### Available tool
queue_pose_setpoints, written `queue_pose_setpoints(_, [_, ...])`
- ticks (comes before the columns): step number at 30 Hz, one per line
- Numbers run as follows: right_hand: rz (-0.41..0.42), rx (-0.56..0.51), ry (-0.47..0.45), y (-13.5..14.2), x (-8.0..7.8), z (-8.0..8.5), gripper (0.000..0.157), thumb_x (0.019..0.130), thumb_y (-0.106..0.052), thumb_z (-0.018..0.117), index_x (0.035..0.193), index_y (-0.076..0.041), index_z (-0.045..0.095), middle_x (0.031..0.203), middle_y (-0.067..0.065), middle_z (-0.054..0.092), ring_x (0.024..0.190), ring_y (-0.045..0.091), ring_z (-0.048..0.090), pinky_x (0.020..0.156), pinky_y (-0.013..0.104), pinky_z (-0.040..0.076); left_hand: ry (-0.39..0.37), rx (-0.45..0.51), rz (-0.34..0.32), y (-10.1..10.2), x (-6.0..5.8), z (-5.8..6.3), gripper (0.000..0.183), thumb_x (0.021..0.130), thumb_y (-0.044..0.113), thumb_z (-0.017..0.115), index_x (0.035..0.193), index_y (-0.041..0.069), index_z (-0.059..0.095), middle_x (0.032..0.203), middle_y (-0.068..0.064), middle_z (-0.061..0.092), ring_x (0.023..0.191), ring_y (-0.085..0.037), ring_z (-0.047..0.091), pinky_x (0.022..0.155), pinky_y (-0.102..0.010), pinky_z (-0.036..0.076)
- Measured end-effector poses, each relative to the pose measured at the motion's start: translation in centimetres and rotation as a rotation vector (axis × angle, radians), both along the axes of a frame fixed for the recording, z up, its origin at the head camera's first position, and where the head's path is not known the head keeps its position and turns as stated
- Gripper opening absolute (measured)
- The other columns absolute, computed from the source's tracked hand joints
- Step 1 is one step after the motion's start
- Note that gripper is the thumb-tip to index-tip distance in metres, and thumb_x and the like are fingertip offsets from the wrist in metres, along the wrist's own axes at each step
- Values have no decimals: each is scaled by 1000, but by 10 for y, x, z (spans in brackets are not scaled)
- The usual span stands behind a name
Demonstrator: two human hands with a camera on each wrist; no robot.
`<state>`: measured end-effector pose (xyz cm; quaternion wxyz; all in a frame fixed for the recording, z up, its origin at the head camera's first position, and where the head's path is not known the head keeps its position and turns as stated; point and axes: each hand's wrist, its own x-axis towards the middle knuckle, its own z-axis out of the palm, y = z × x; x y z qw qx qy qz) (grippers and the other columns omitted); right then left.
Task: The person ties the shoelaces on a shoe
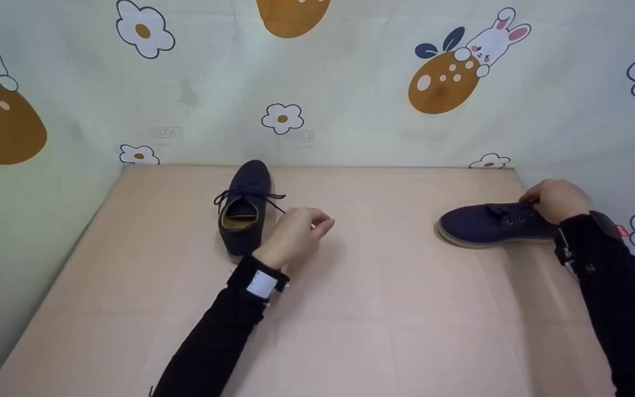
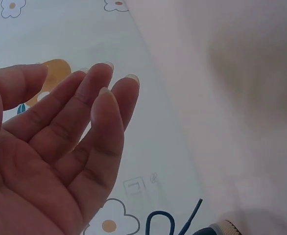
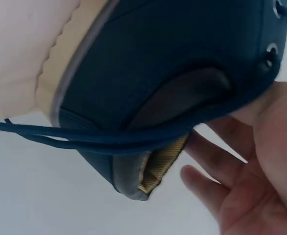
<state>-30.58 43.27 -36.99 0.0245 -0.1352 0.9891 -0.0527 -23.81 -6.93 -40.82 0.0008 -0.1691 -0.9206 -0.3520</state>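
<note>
On the left of the table, a dark navy lace-up shoe (image 1: pixel 248 179) stands with its toe pointing away and its lace tied in a bow. My left hand (image 1: pixel 298 234) hovers just right of that shoe, fingers loosely bent around nothing. Over on the right, my right hand (image 1: pixel 563 199) grips a matching navy shoe (image 1: pixel 474 223) at its upper near the opening, toe pointing left. Loose blue laces (image 3: pixel 133 139) trail across its side in the right wrist view, and a yellowish lining (image 3: pixel 163 164) shows inside. My wrist covers its heel in the head view.
A pinkish-beige cloth (image 1: pixel 350 286) covers the table. Pale curtains (image 1: pixel 350 71) printed with rabbits and flowers rise along the back and both sides. The right shoe lies close to the right-hand curtain.
</note>
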Motion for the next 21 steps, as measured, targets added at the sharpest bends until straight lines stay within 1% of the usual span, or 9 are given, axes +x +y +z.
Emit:
queue_pose_setpoints(3, [-3, 0, 2, 3, 1, 1, 22, 88, 6, 59, 102, 1, 75, 99, 29, 68, 86, 49, 63, 75, 61, 49, -7, 3, 7, -4, -1, 0, 26, 101, 29, 58, 107, 9, 75, 100, -1, 72, 93, -17, 63, 83, -35, 50])
queue_pose_setpoints(6, [-4, 28, -45, 3, 1, 4, 22, 90, 1, 60, 104, -4, 77, 103, 27, 69, 90, 47, 63, 76, 61, 49, -13, 5, -7, -7, 0, -1, 27, 101, 30, 58, 105, 9, 75, 97, 0, 71, 90, -17, 62, 81, -35, 50])
queue_pose_setpoints(10, [43, 48, -114, -4, 3, 10, 20, 90, -2, 62, 104, -4, 77, 101, 23, 70, 91, 42, 64, 79, 60, 48, -17, 3, -25, -5, 2, -2, 28, 101, 31, 58, 100, 9, 76, 90, 3, 69, 83, -15, 60, 76, -34, 48])
queue_pose_setpoints(12, [87, 38, -134, -13, 4, 14, 19, 90, -2, 63, 103, -2, 77, 97, 20, 71, 87, 37, 65, 79, 59, 49, -14, 3, -26, -4, 3, -2, 28, 101, 31, 59, 99, 9, 76, 89, 3, 69, 81, -15, 59, 74, -33, 48])
queue_pose_setpoints(15, [135, 0, -159, -30, 6, 22, 19, 90, -2, 62, 103, 1, 76, 93, 15, 72, 79, 27, 65, 75, 53, 52, -4, 5, -24, -2, 5, -2, 27, 101, 31, 59, 99, 10, 76, 88, 3, 69, 80, -14, 59, 74, -33, 48])
queue_pose_setpoints(18, [161, -30, -161, -51, 8, 30, 19, 91, -4, 62, 103, 2, 76, 89, 11, 73, 73, 18, 63, 71, 47, 54, 2, 12, -26, 1, 7, -1, 28, 101, 32, 58, 100, 10, 76, 87, 4, 68, 79, -14, 59, 73, -33, 48])
queue_pose_setpoints(21, [162, -69, -133, -75, 11, 36, 18, 92, -5, 62, 101, 0, 77, 84, 8, 73, 66, 15, 61, 65, 41, 53, 1, 37, -22, 7, 9, -2, 31, 102, 34, 57, 101, 9, 76, 87, 4, 68, 80, -14, 59, 74, -33, 48])
